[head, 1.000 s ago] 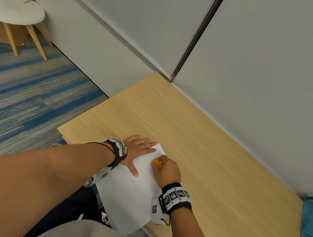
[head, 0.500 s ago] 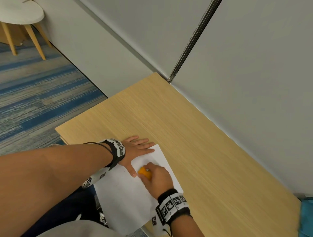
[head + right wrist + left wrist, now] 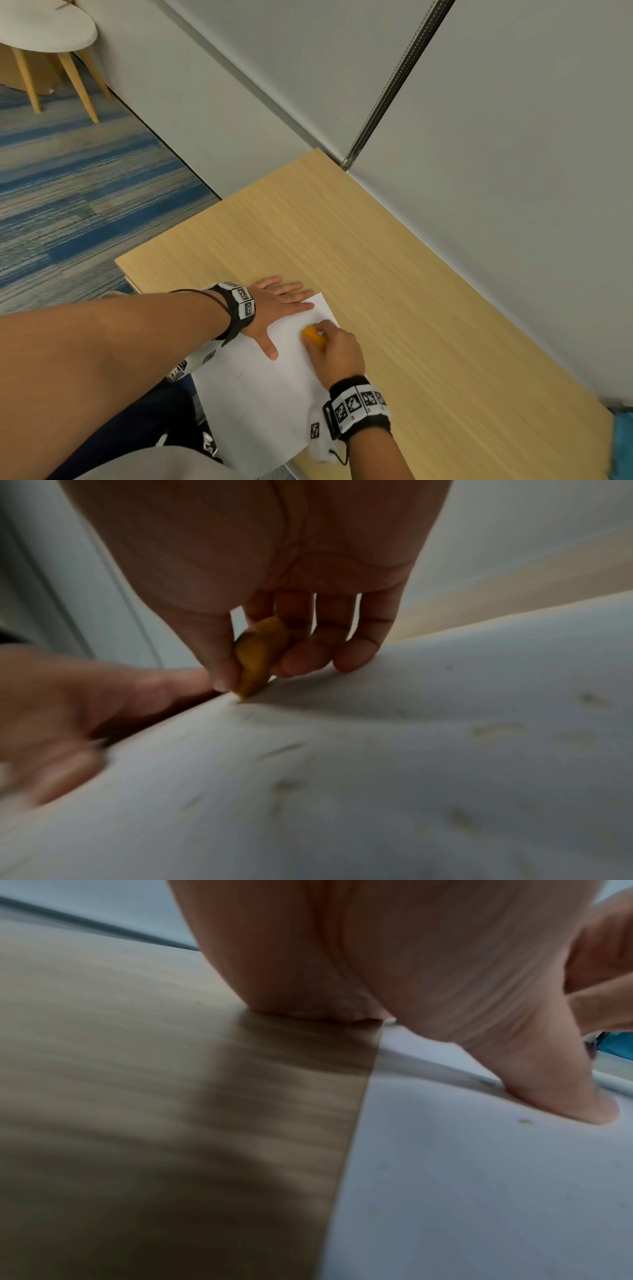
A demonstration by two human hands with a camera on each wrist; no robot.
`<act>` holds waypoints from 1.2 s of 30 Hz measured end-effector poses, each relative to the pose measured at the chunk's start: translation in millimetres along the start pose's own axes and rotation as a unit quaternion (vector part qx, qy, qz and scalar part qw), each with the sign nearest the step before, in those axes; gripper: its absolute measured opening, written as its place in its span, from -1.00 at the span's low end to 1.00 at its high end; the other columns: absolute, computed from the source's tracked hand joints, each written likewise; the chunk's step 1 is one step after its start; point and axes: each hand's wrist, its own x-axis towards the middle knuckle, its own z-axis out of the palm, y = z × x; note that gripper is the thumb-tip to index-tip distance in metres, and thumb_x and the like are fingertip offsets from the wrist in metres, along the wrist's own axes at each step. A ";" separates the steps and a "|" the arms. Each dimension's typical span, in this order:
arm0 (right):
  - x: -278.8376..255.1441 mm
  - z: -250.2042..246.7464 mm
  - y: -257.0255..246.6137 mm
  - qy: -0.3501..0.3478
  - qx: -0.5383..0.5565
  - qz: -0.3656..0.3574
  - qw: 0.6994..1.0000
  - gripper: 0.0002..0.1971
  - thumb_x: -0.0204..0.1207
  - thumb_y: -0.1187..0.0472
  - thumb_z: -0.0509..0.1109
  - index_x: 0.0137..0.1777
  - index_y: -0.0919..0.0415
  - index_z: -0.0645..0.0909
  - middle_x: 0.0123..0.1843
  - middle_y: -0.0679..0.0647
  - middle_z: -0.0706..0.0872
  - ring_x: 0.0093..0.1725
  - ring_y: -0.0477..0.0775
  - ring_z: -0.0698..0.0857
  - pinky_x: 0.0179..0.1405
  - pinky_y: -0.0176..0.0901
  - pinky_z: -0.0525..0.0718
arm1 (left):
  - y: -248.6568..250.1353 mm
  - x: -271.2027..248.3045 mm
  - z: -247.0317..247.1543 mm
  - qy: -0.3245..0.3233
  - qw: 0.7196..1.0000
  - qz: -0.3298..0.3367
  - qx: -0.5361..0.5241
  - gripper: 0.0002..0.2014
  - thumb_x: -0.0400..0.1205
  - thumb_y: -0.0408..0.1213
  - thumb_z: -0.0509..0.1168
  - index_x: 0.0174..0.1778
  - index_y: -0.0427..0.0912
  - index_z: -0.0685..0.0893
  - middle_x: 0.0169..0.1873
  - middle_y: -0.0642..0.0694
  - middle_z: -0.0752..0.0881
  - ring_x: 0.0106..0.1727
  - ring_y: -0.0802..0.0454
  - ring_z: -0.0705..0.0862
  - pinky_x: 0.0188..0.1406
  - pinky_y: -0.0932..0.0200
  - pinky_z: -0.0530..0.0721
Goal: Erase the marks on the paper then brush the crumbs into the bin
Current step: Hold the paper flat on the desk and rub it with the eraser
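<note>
A white sheet of paper (image 3: 260,394) lies at the near edge of the wooden desk (image 3: 394,291), part of it hanging over the edge. My left hand (image 3: 281,305) lies flat with straight fingers on the paper's far corner, thumb (image 3: 561,1085) pressed down. My right hand (image 3: 334,349) pinches an orange eraser (image 3: 313,335) between thumb and fingers, its tip (image 3: 253,664) touching the paper close to the left thumb. Faint pencil marks (image 3: 239,375) and pale crumbs (image 3: 493,730) dot the sheet. No bin shows.
A grey partition wall (image 3: 496,171) runs along the desk's far side. Something teal (image 3: 621,442) sits at the desk's right end. Blue striped carpet (image 3: 75,192) and a small round white table (image 3: 44,31) on wooden legs lie to the left.
My right hand has rubbed the eraser across the paper, first left toward the left thumb, then slightly back right. The left hand has stayed pressed on the corner.
</note>
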 end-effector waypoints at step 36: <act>-70.8 -14.9 57.4 0.112 0.639 0.322 0.690 -0.69 0.75 -0.02 0.21 0.05 0.24 0.60 -0.36 0.18 0.66 -0.45 0.09 0.58 -0.31 -0.03 0.54 | -2.6 2.6 4.0 0.008 1.000 0.001 -0.013 0.28 0.41 0.51 0.44 0.81 0.27 -0.30 0.70 0.28 -0.52 0.71 0.20 -0.53 0.72 -0.14 -0.47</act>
